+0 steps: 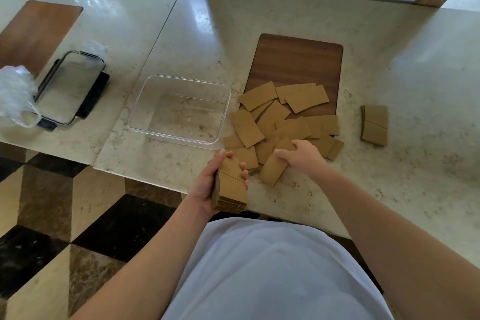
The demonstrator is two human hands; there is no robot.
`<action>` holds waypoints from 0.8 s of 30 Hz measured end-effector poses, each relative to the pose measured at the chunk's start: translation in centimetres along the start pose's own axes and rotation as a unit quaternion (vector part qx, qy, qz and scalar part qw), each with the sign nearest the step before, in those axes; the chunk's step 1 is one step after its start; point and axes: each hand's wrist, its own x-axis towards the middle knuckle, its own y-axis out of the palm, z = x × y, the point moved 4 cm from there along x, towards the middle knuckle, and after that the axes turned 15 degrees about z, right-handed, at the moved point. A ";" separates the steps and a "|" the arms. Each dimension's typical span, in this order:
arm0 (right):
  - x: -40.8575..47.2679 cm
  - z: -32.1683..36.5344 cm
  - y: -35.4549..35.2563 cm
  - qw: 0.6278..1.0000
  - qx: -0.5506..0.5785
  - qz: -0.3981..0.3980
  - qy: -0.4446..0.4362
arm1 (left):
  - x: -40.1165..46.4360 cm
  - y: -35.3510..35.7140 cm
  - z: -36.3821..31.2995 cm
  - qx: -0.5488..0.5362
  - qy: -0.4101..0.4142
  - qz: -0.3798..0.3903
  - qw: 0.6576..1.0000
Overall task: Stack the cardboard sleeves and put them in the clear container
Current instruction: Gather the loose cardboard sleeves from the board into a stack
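While the left hand (207, 184) grips a thick stack of cardboard sleeves (230, 187) by its edges, just off the near edge of the desk (337, 189), the right hand (301, 156) lies palm down on the loose sleeves (280, 122), fingers curled onto one of them; whether it has actually pinched that sleeve I cannot tell. The loose pile sprawls over the desk and the near end of a wooden board (298, 60). A second, smaller stack (374, 125) sits well apart to the right. The clear container (179, 108) stands empty just left of the pile. So the step in hand looks like gathering, with much of the stacking not yet done. Next, the right hand probably needs to lift one sleeve free of its overlapping neighbours, turn it to match the stack's curve, and lay it squarely on top.
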 end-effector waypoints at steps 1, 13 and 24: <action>-0.6 -0.4 -0.5 0.999 0.041 0.014 0.010 | 0.1 0.0 0.1 0.002 0.000 -0.004 1.000; -7.5 1.1 2.9 0.903 0.410 0.126 -0.019 | 2.3 2.3 0.2 0.116 0.093 -0.051 0.988; -7.7 2.2 6.5 0.922 0.358 0.145 -0.025 | 2.3 2.5 0.4 0.057 0.100 -0.007 0.993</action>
